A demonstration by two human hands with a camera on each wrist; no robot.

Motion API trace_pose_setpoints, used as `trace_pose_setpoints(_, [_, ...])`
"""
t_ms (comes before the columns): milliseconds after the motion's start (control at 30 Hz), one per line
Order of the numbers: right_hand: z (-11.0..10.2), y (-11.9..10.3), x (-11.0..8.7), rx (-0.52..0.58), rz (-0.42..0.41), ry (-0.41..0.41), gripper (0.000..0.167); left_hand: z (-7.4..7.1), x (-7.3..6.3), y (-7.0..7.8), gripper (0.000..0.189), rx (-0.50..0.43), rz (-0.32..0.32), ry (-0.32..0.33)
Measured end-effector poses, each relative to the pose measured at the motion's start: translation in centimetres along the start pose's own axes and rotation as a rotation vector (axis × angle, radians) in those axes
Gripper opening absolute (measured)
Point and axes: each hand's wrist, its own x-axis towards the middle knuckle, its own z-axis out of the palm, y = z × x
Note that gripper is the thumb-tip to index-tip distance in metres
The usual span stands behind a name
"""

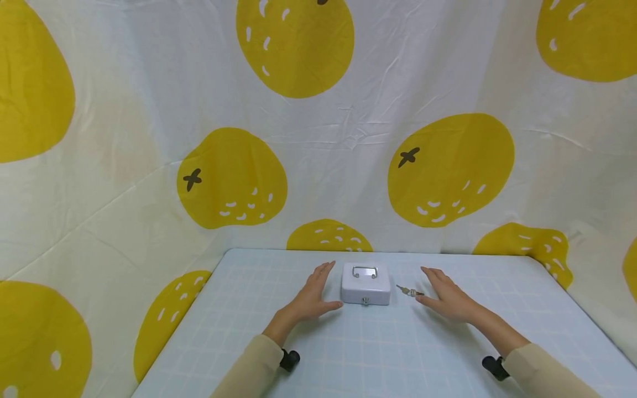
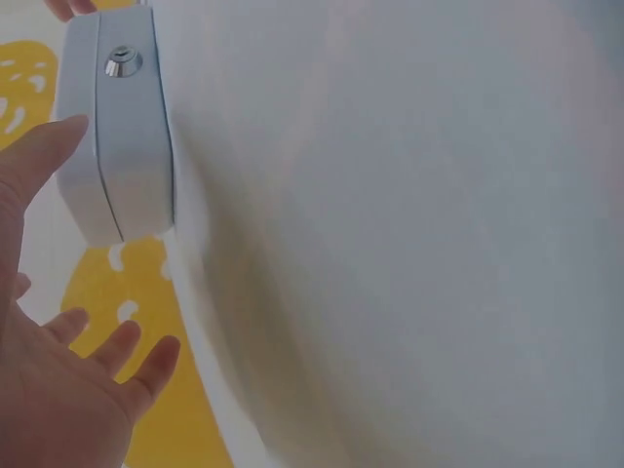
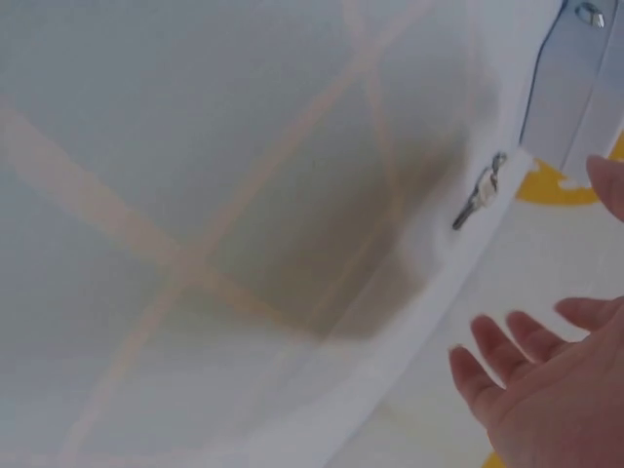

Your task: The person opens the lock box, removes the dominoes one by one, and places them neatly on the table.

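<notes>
A small white cash box sits on the table, its lid down, with a folded metal handle on top. Its round keyhole lock faces the front. To the left of the box is my left hand, fingers spread and thumb pointing toward it, holding nothing. A bunch of small metal keys lies just right of the box. Beside the keys my right hand hovers with its fingers extended and nothing in its grasp; its thumb overlaps the keys' end in the head view.
The table has a pale blue checked cover. Behind it hangs a white curtain printed with large yellow fruit, also along both sides. Each wrist wears a small black camera, one near the left sleeve, one near the right sleeve.
</notes>
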Motion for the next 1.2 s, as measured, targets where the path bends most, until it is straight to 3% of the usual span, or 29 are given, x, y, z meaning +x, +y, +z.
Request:
trace_pose_setpoints(300, [0.4,0.2,0.8,0.06,0.049,-0.041,0.082,0.6,0.5,0.3,0.104,-0.071,0.007,0.004])
trace_pose_setpoints(600, [0.5,0.1,1.5,0.113,0.062,-0.05,0.074,1.0,1.2,0.7,0.107,-0.137,-0.061,-0.003])
trace_pose_setpoints(1200, [1.7,0.2,3.6,0.147,0.085,-0.034,0.056,1.9,2.6,1.0,0.105,-0.24,-0.109,-0.019])
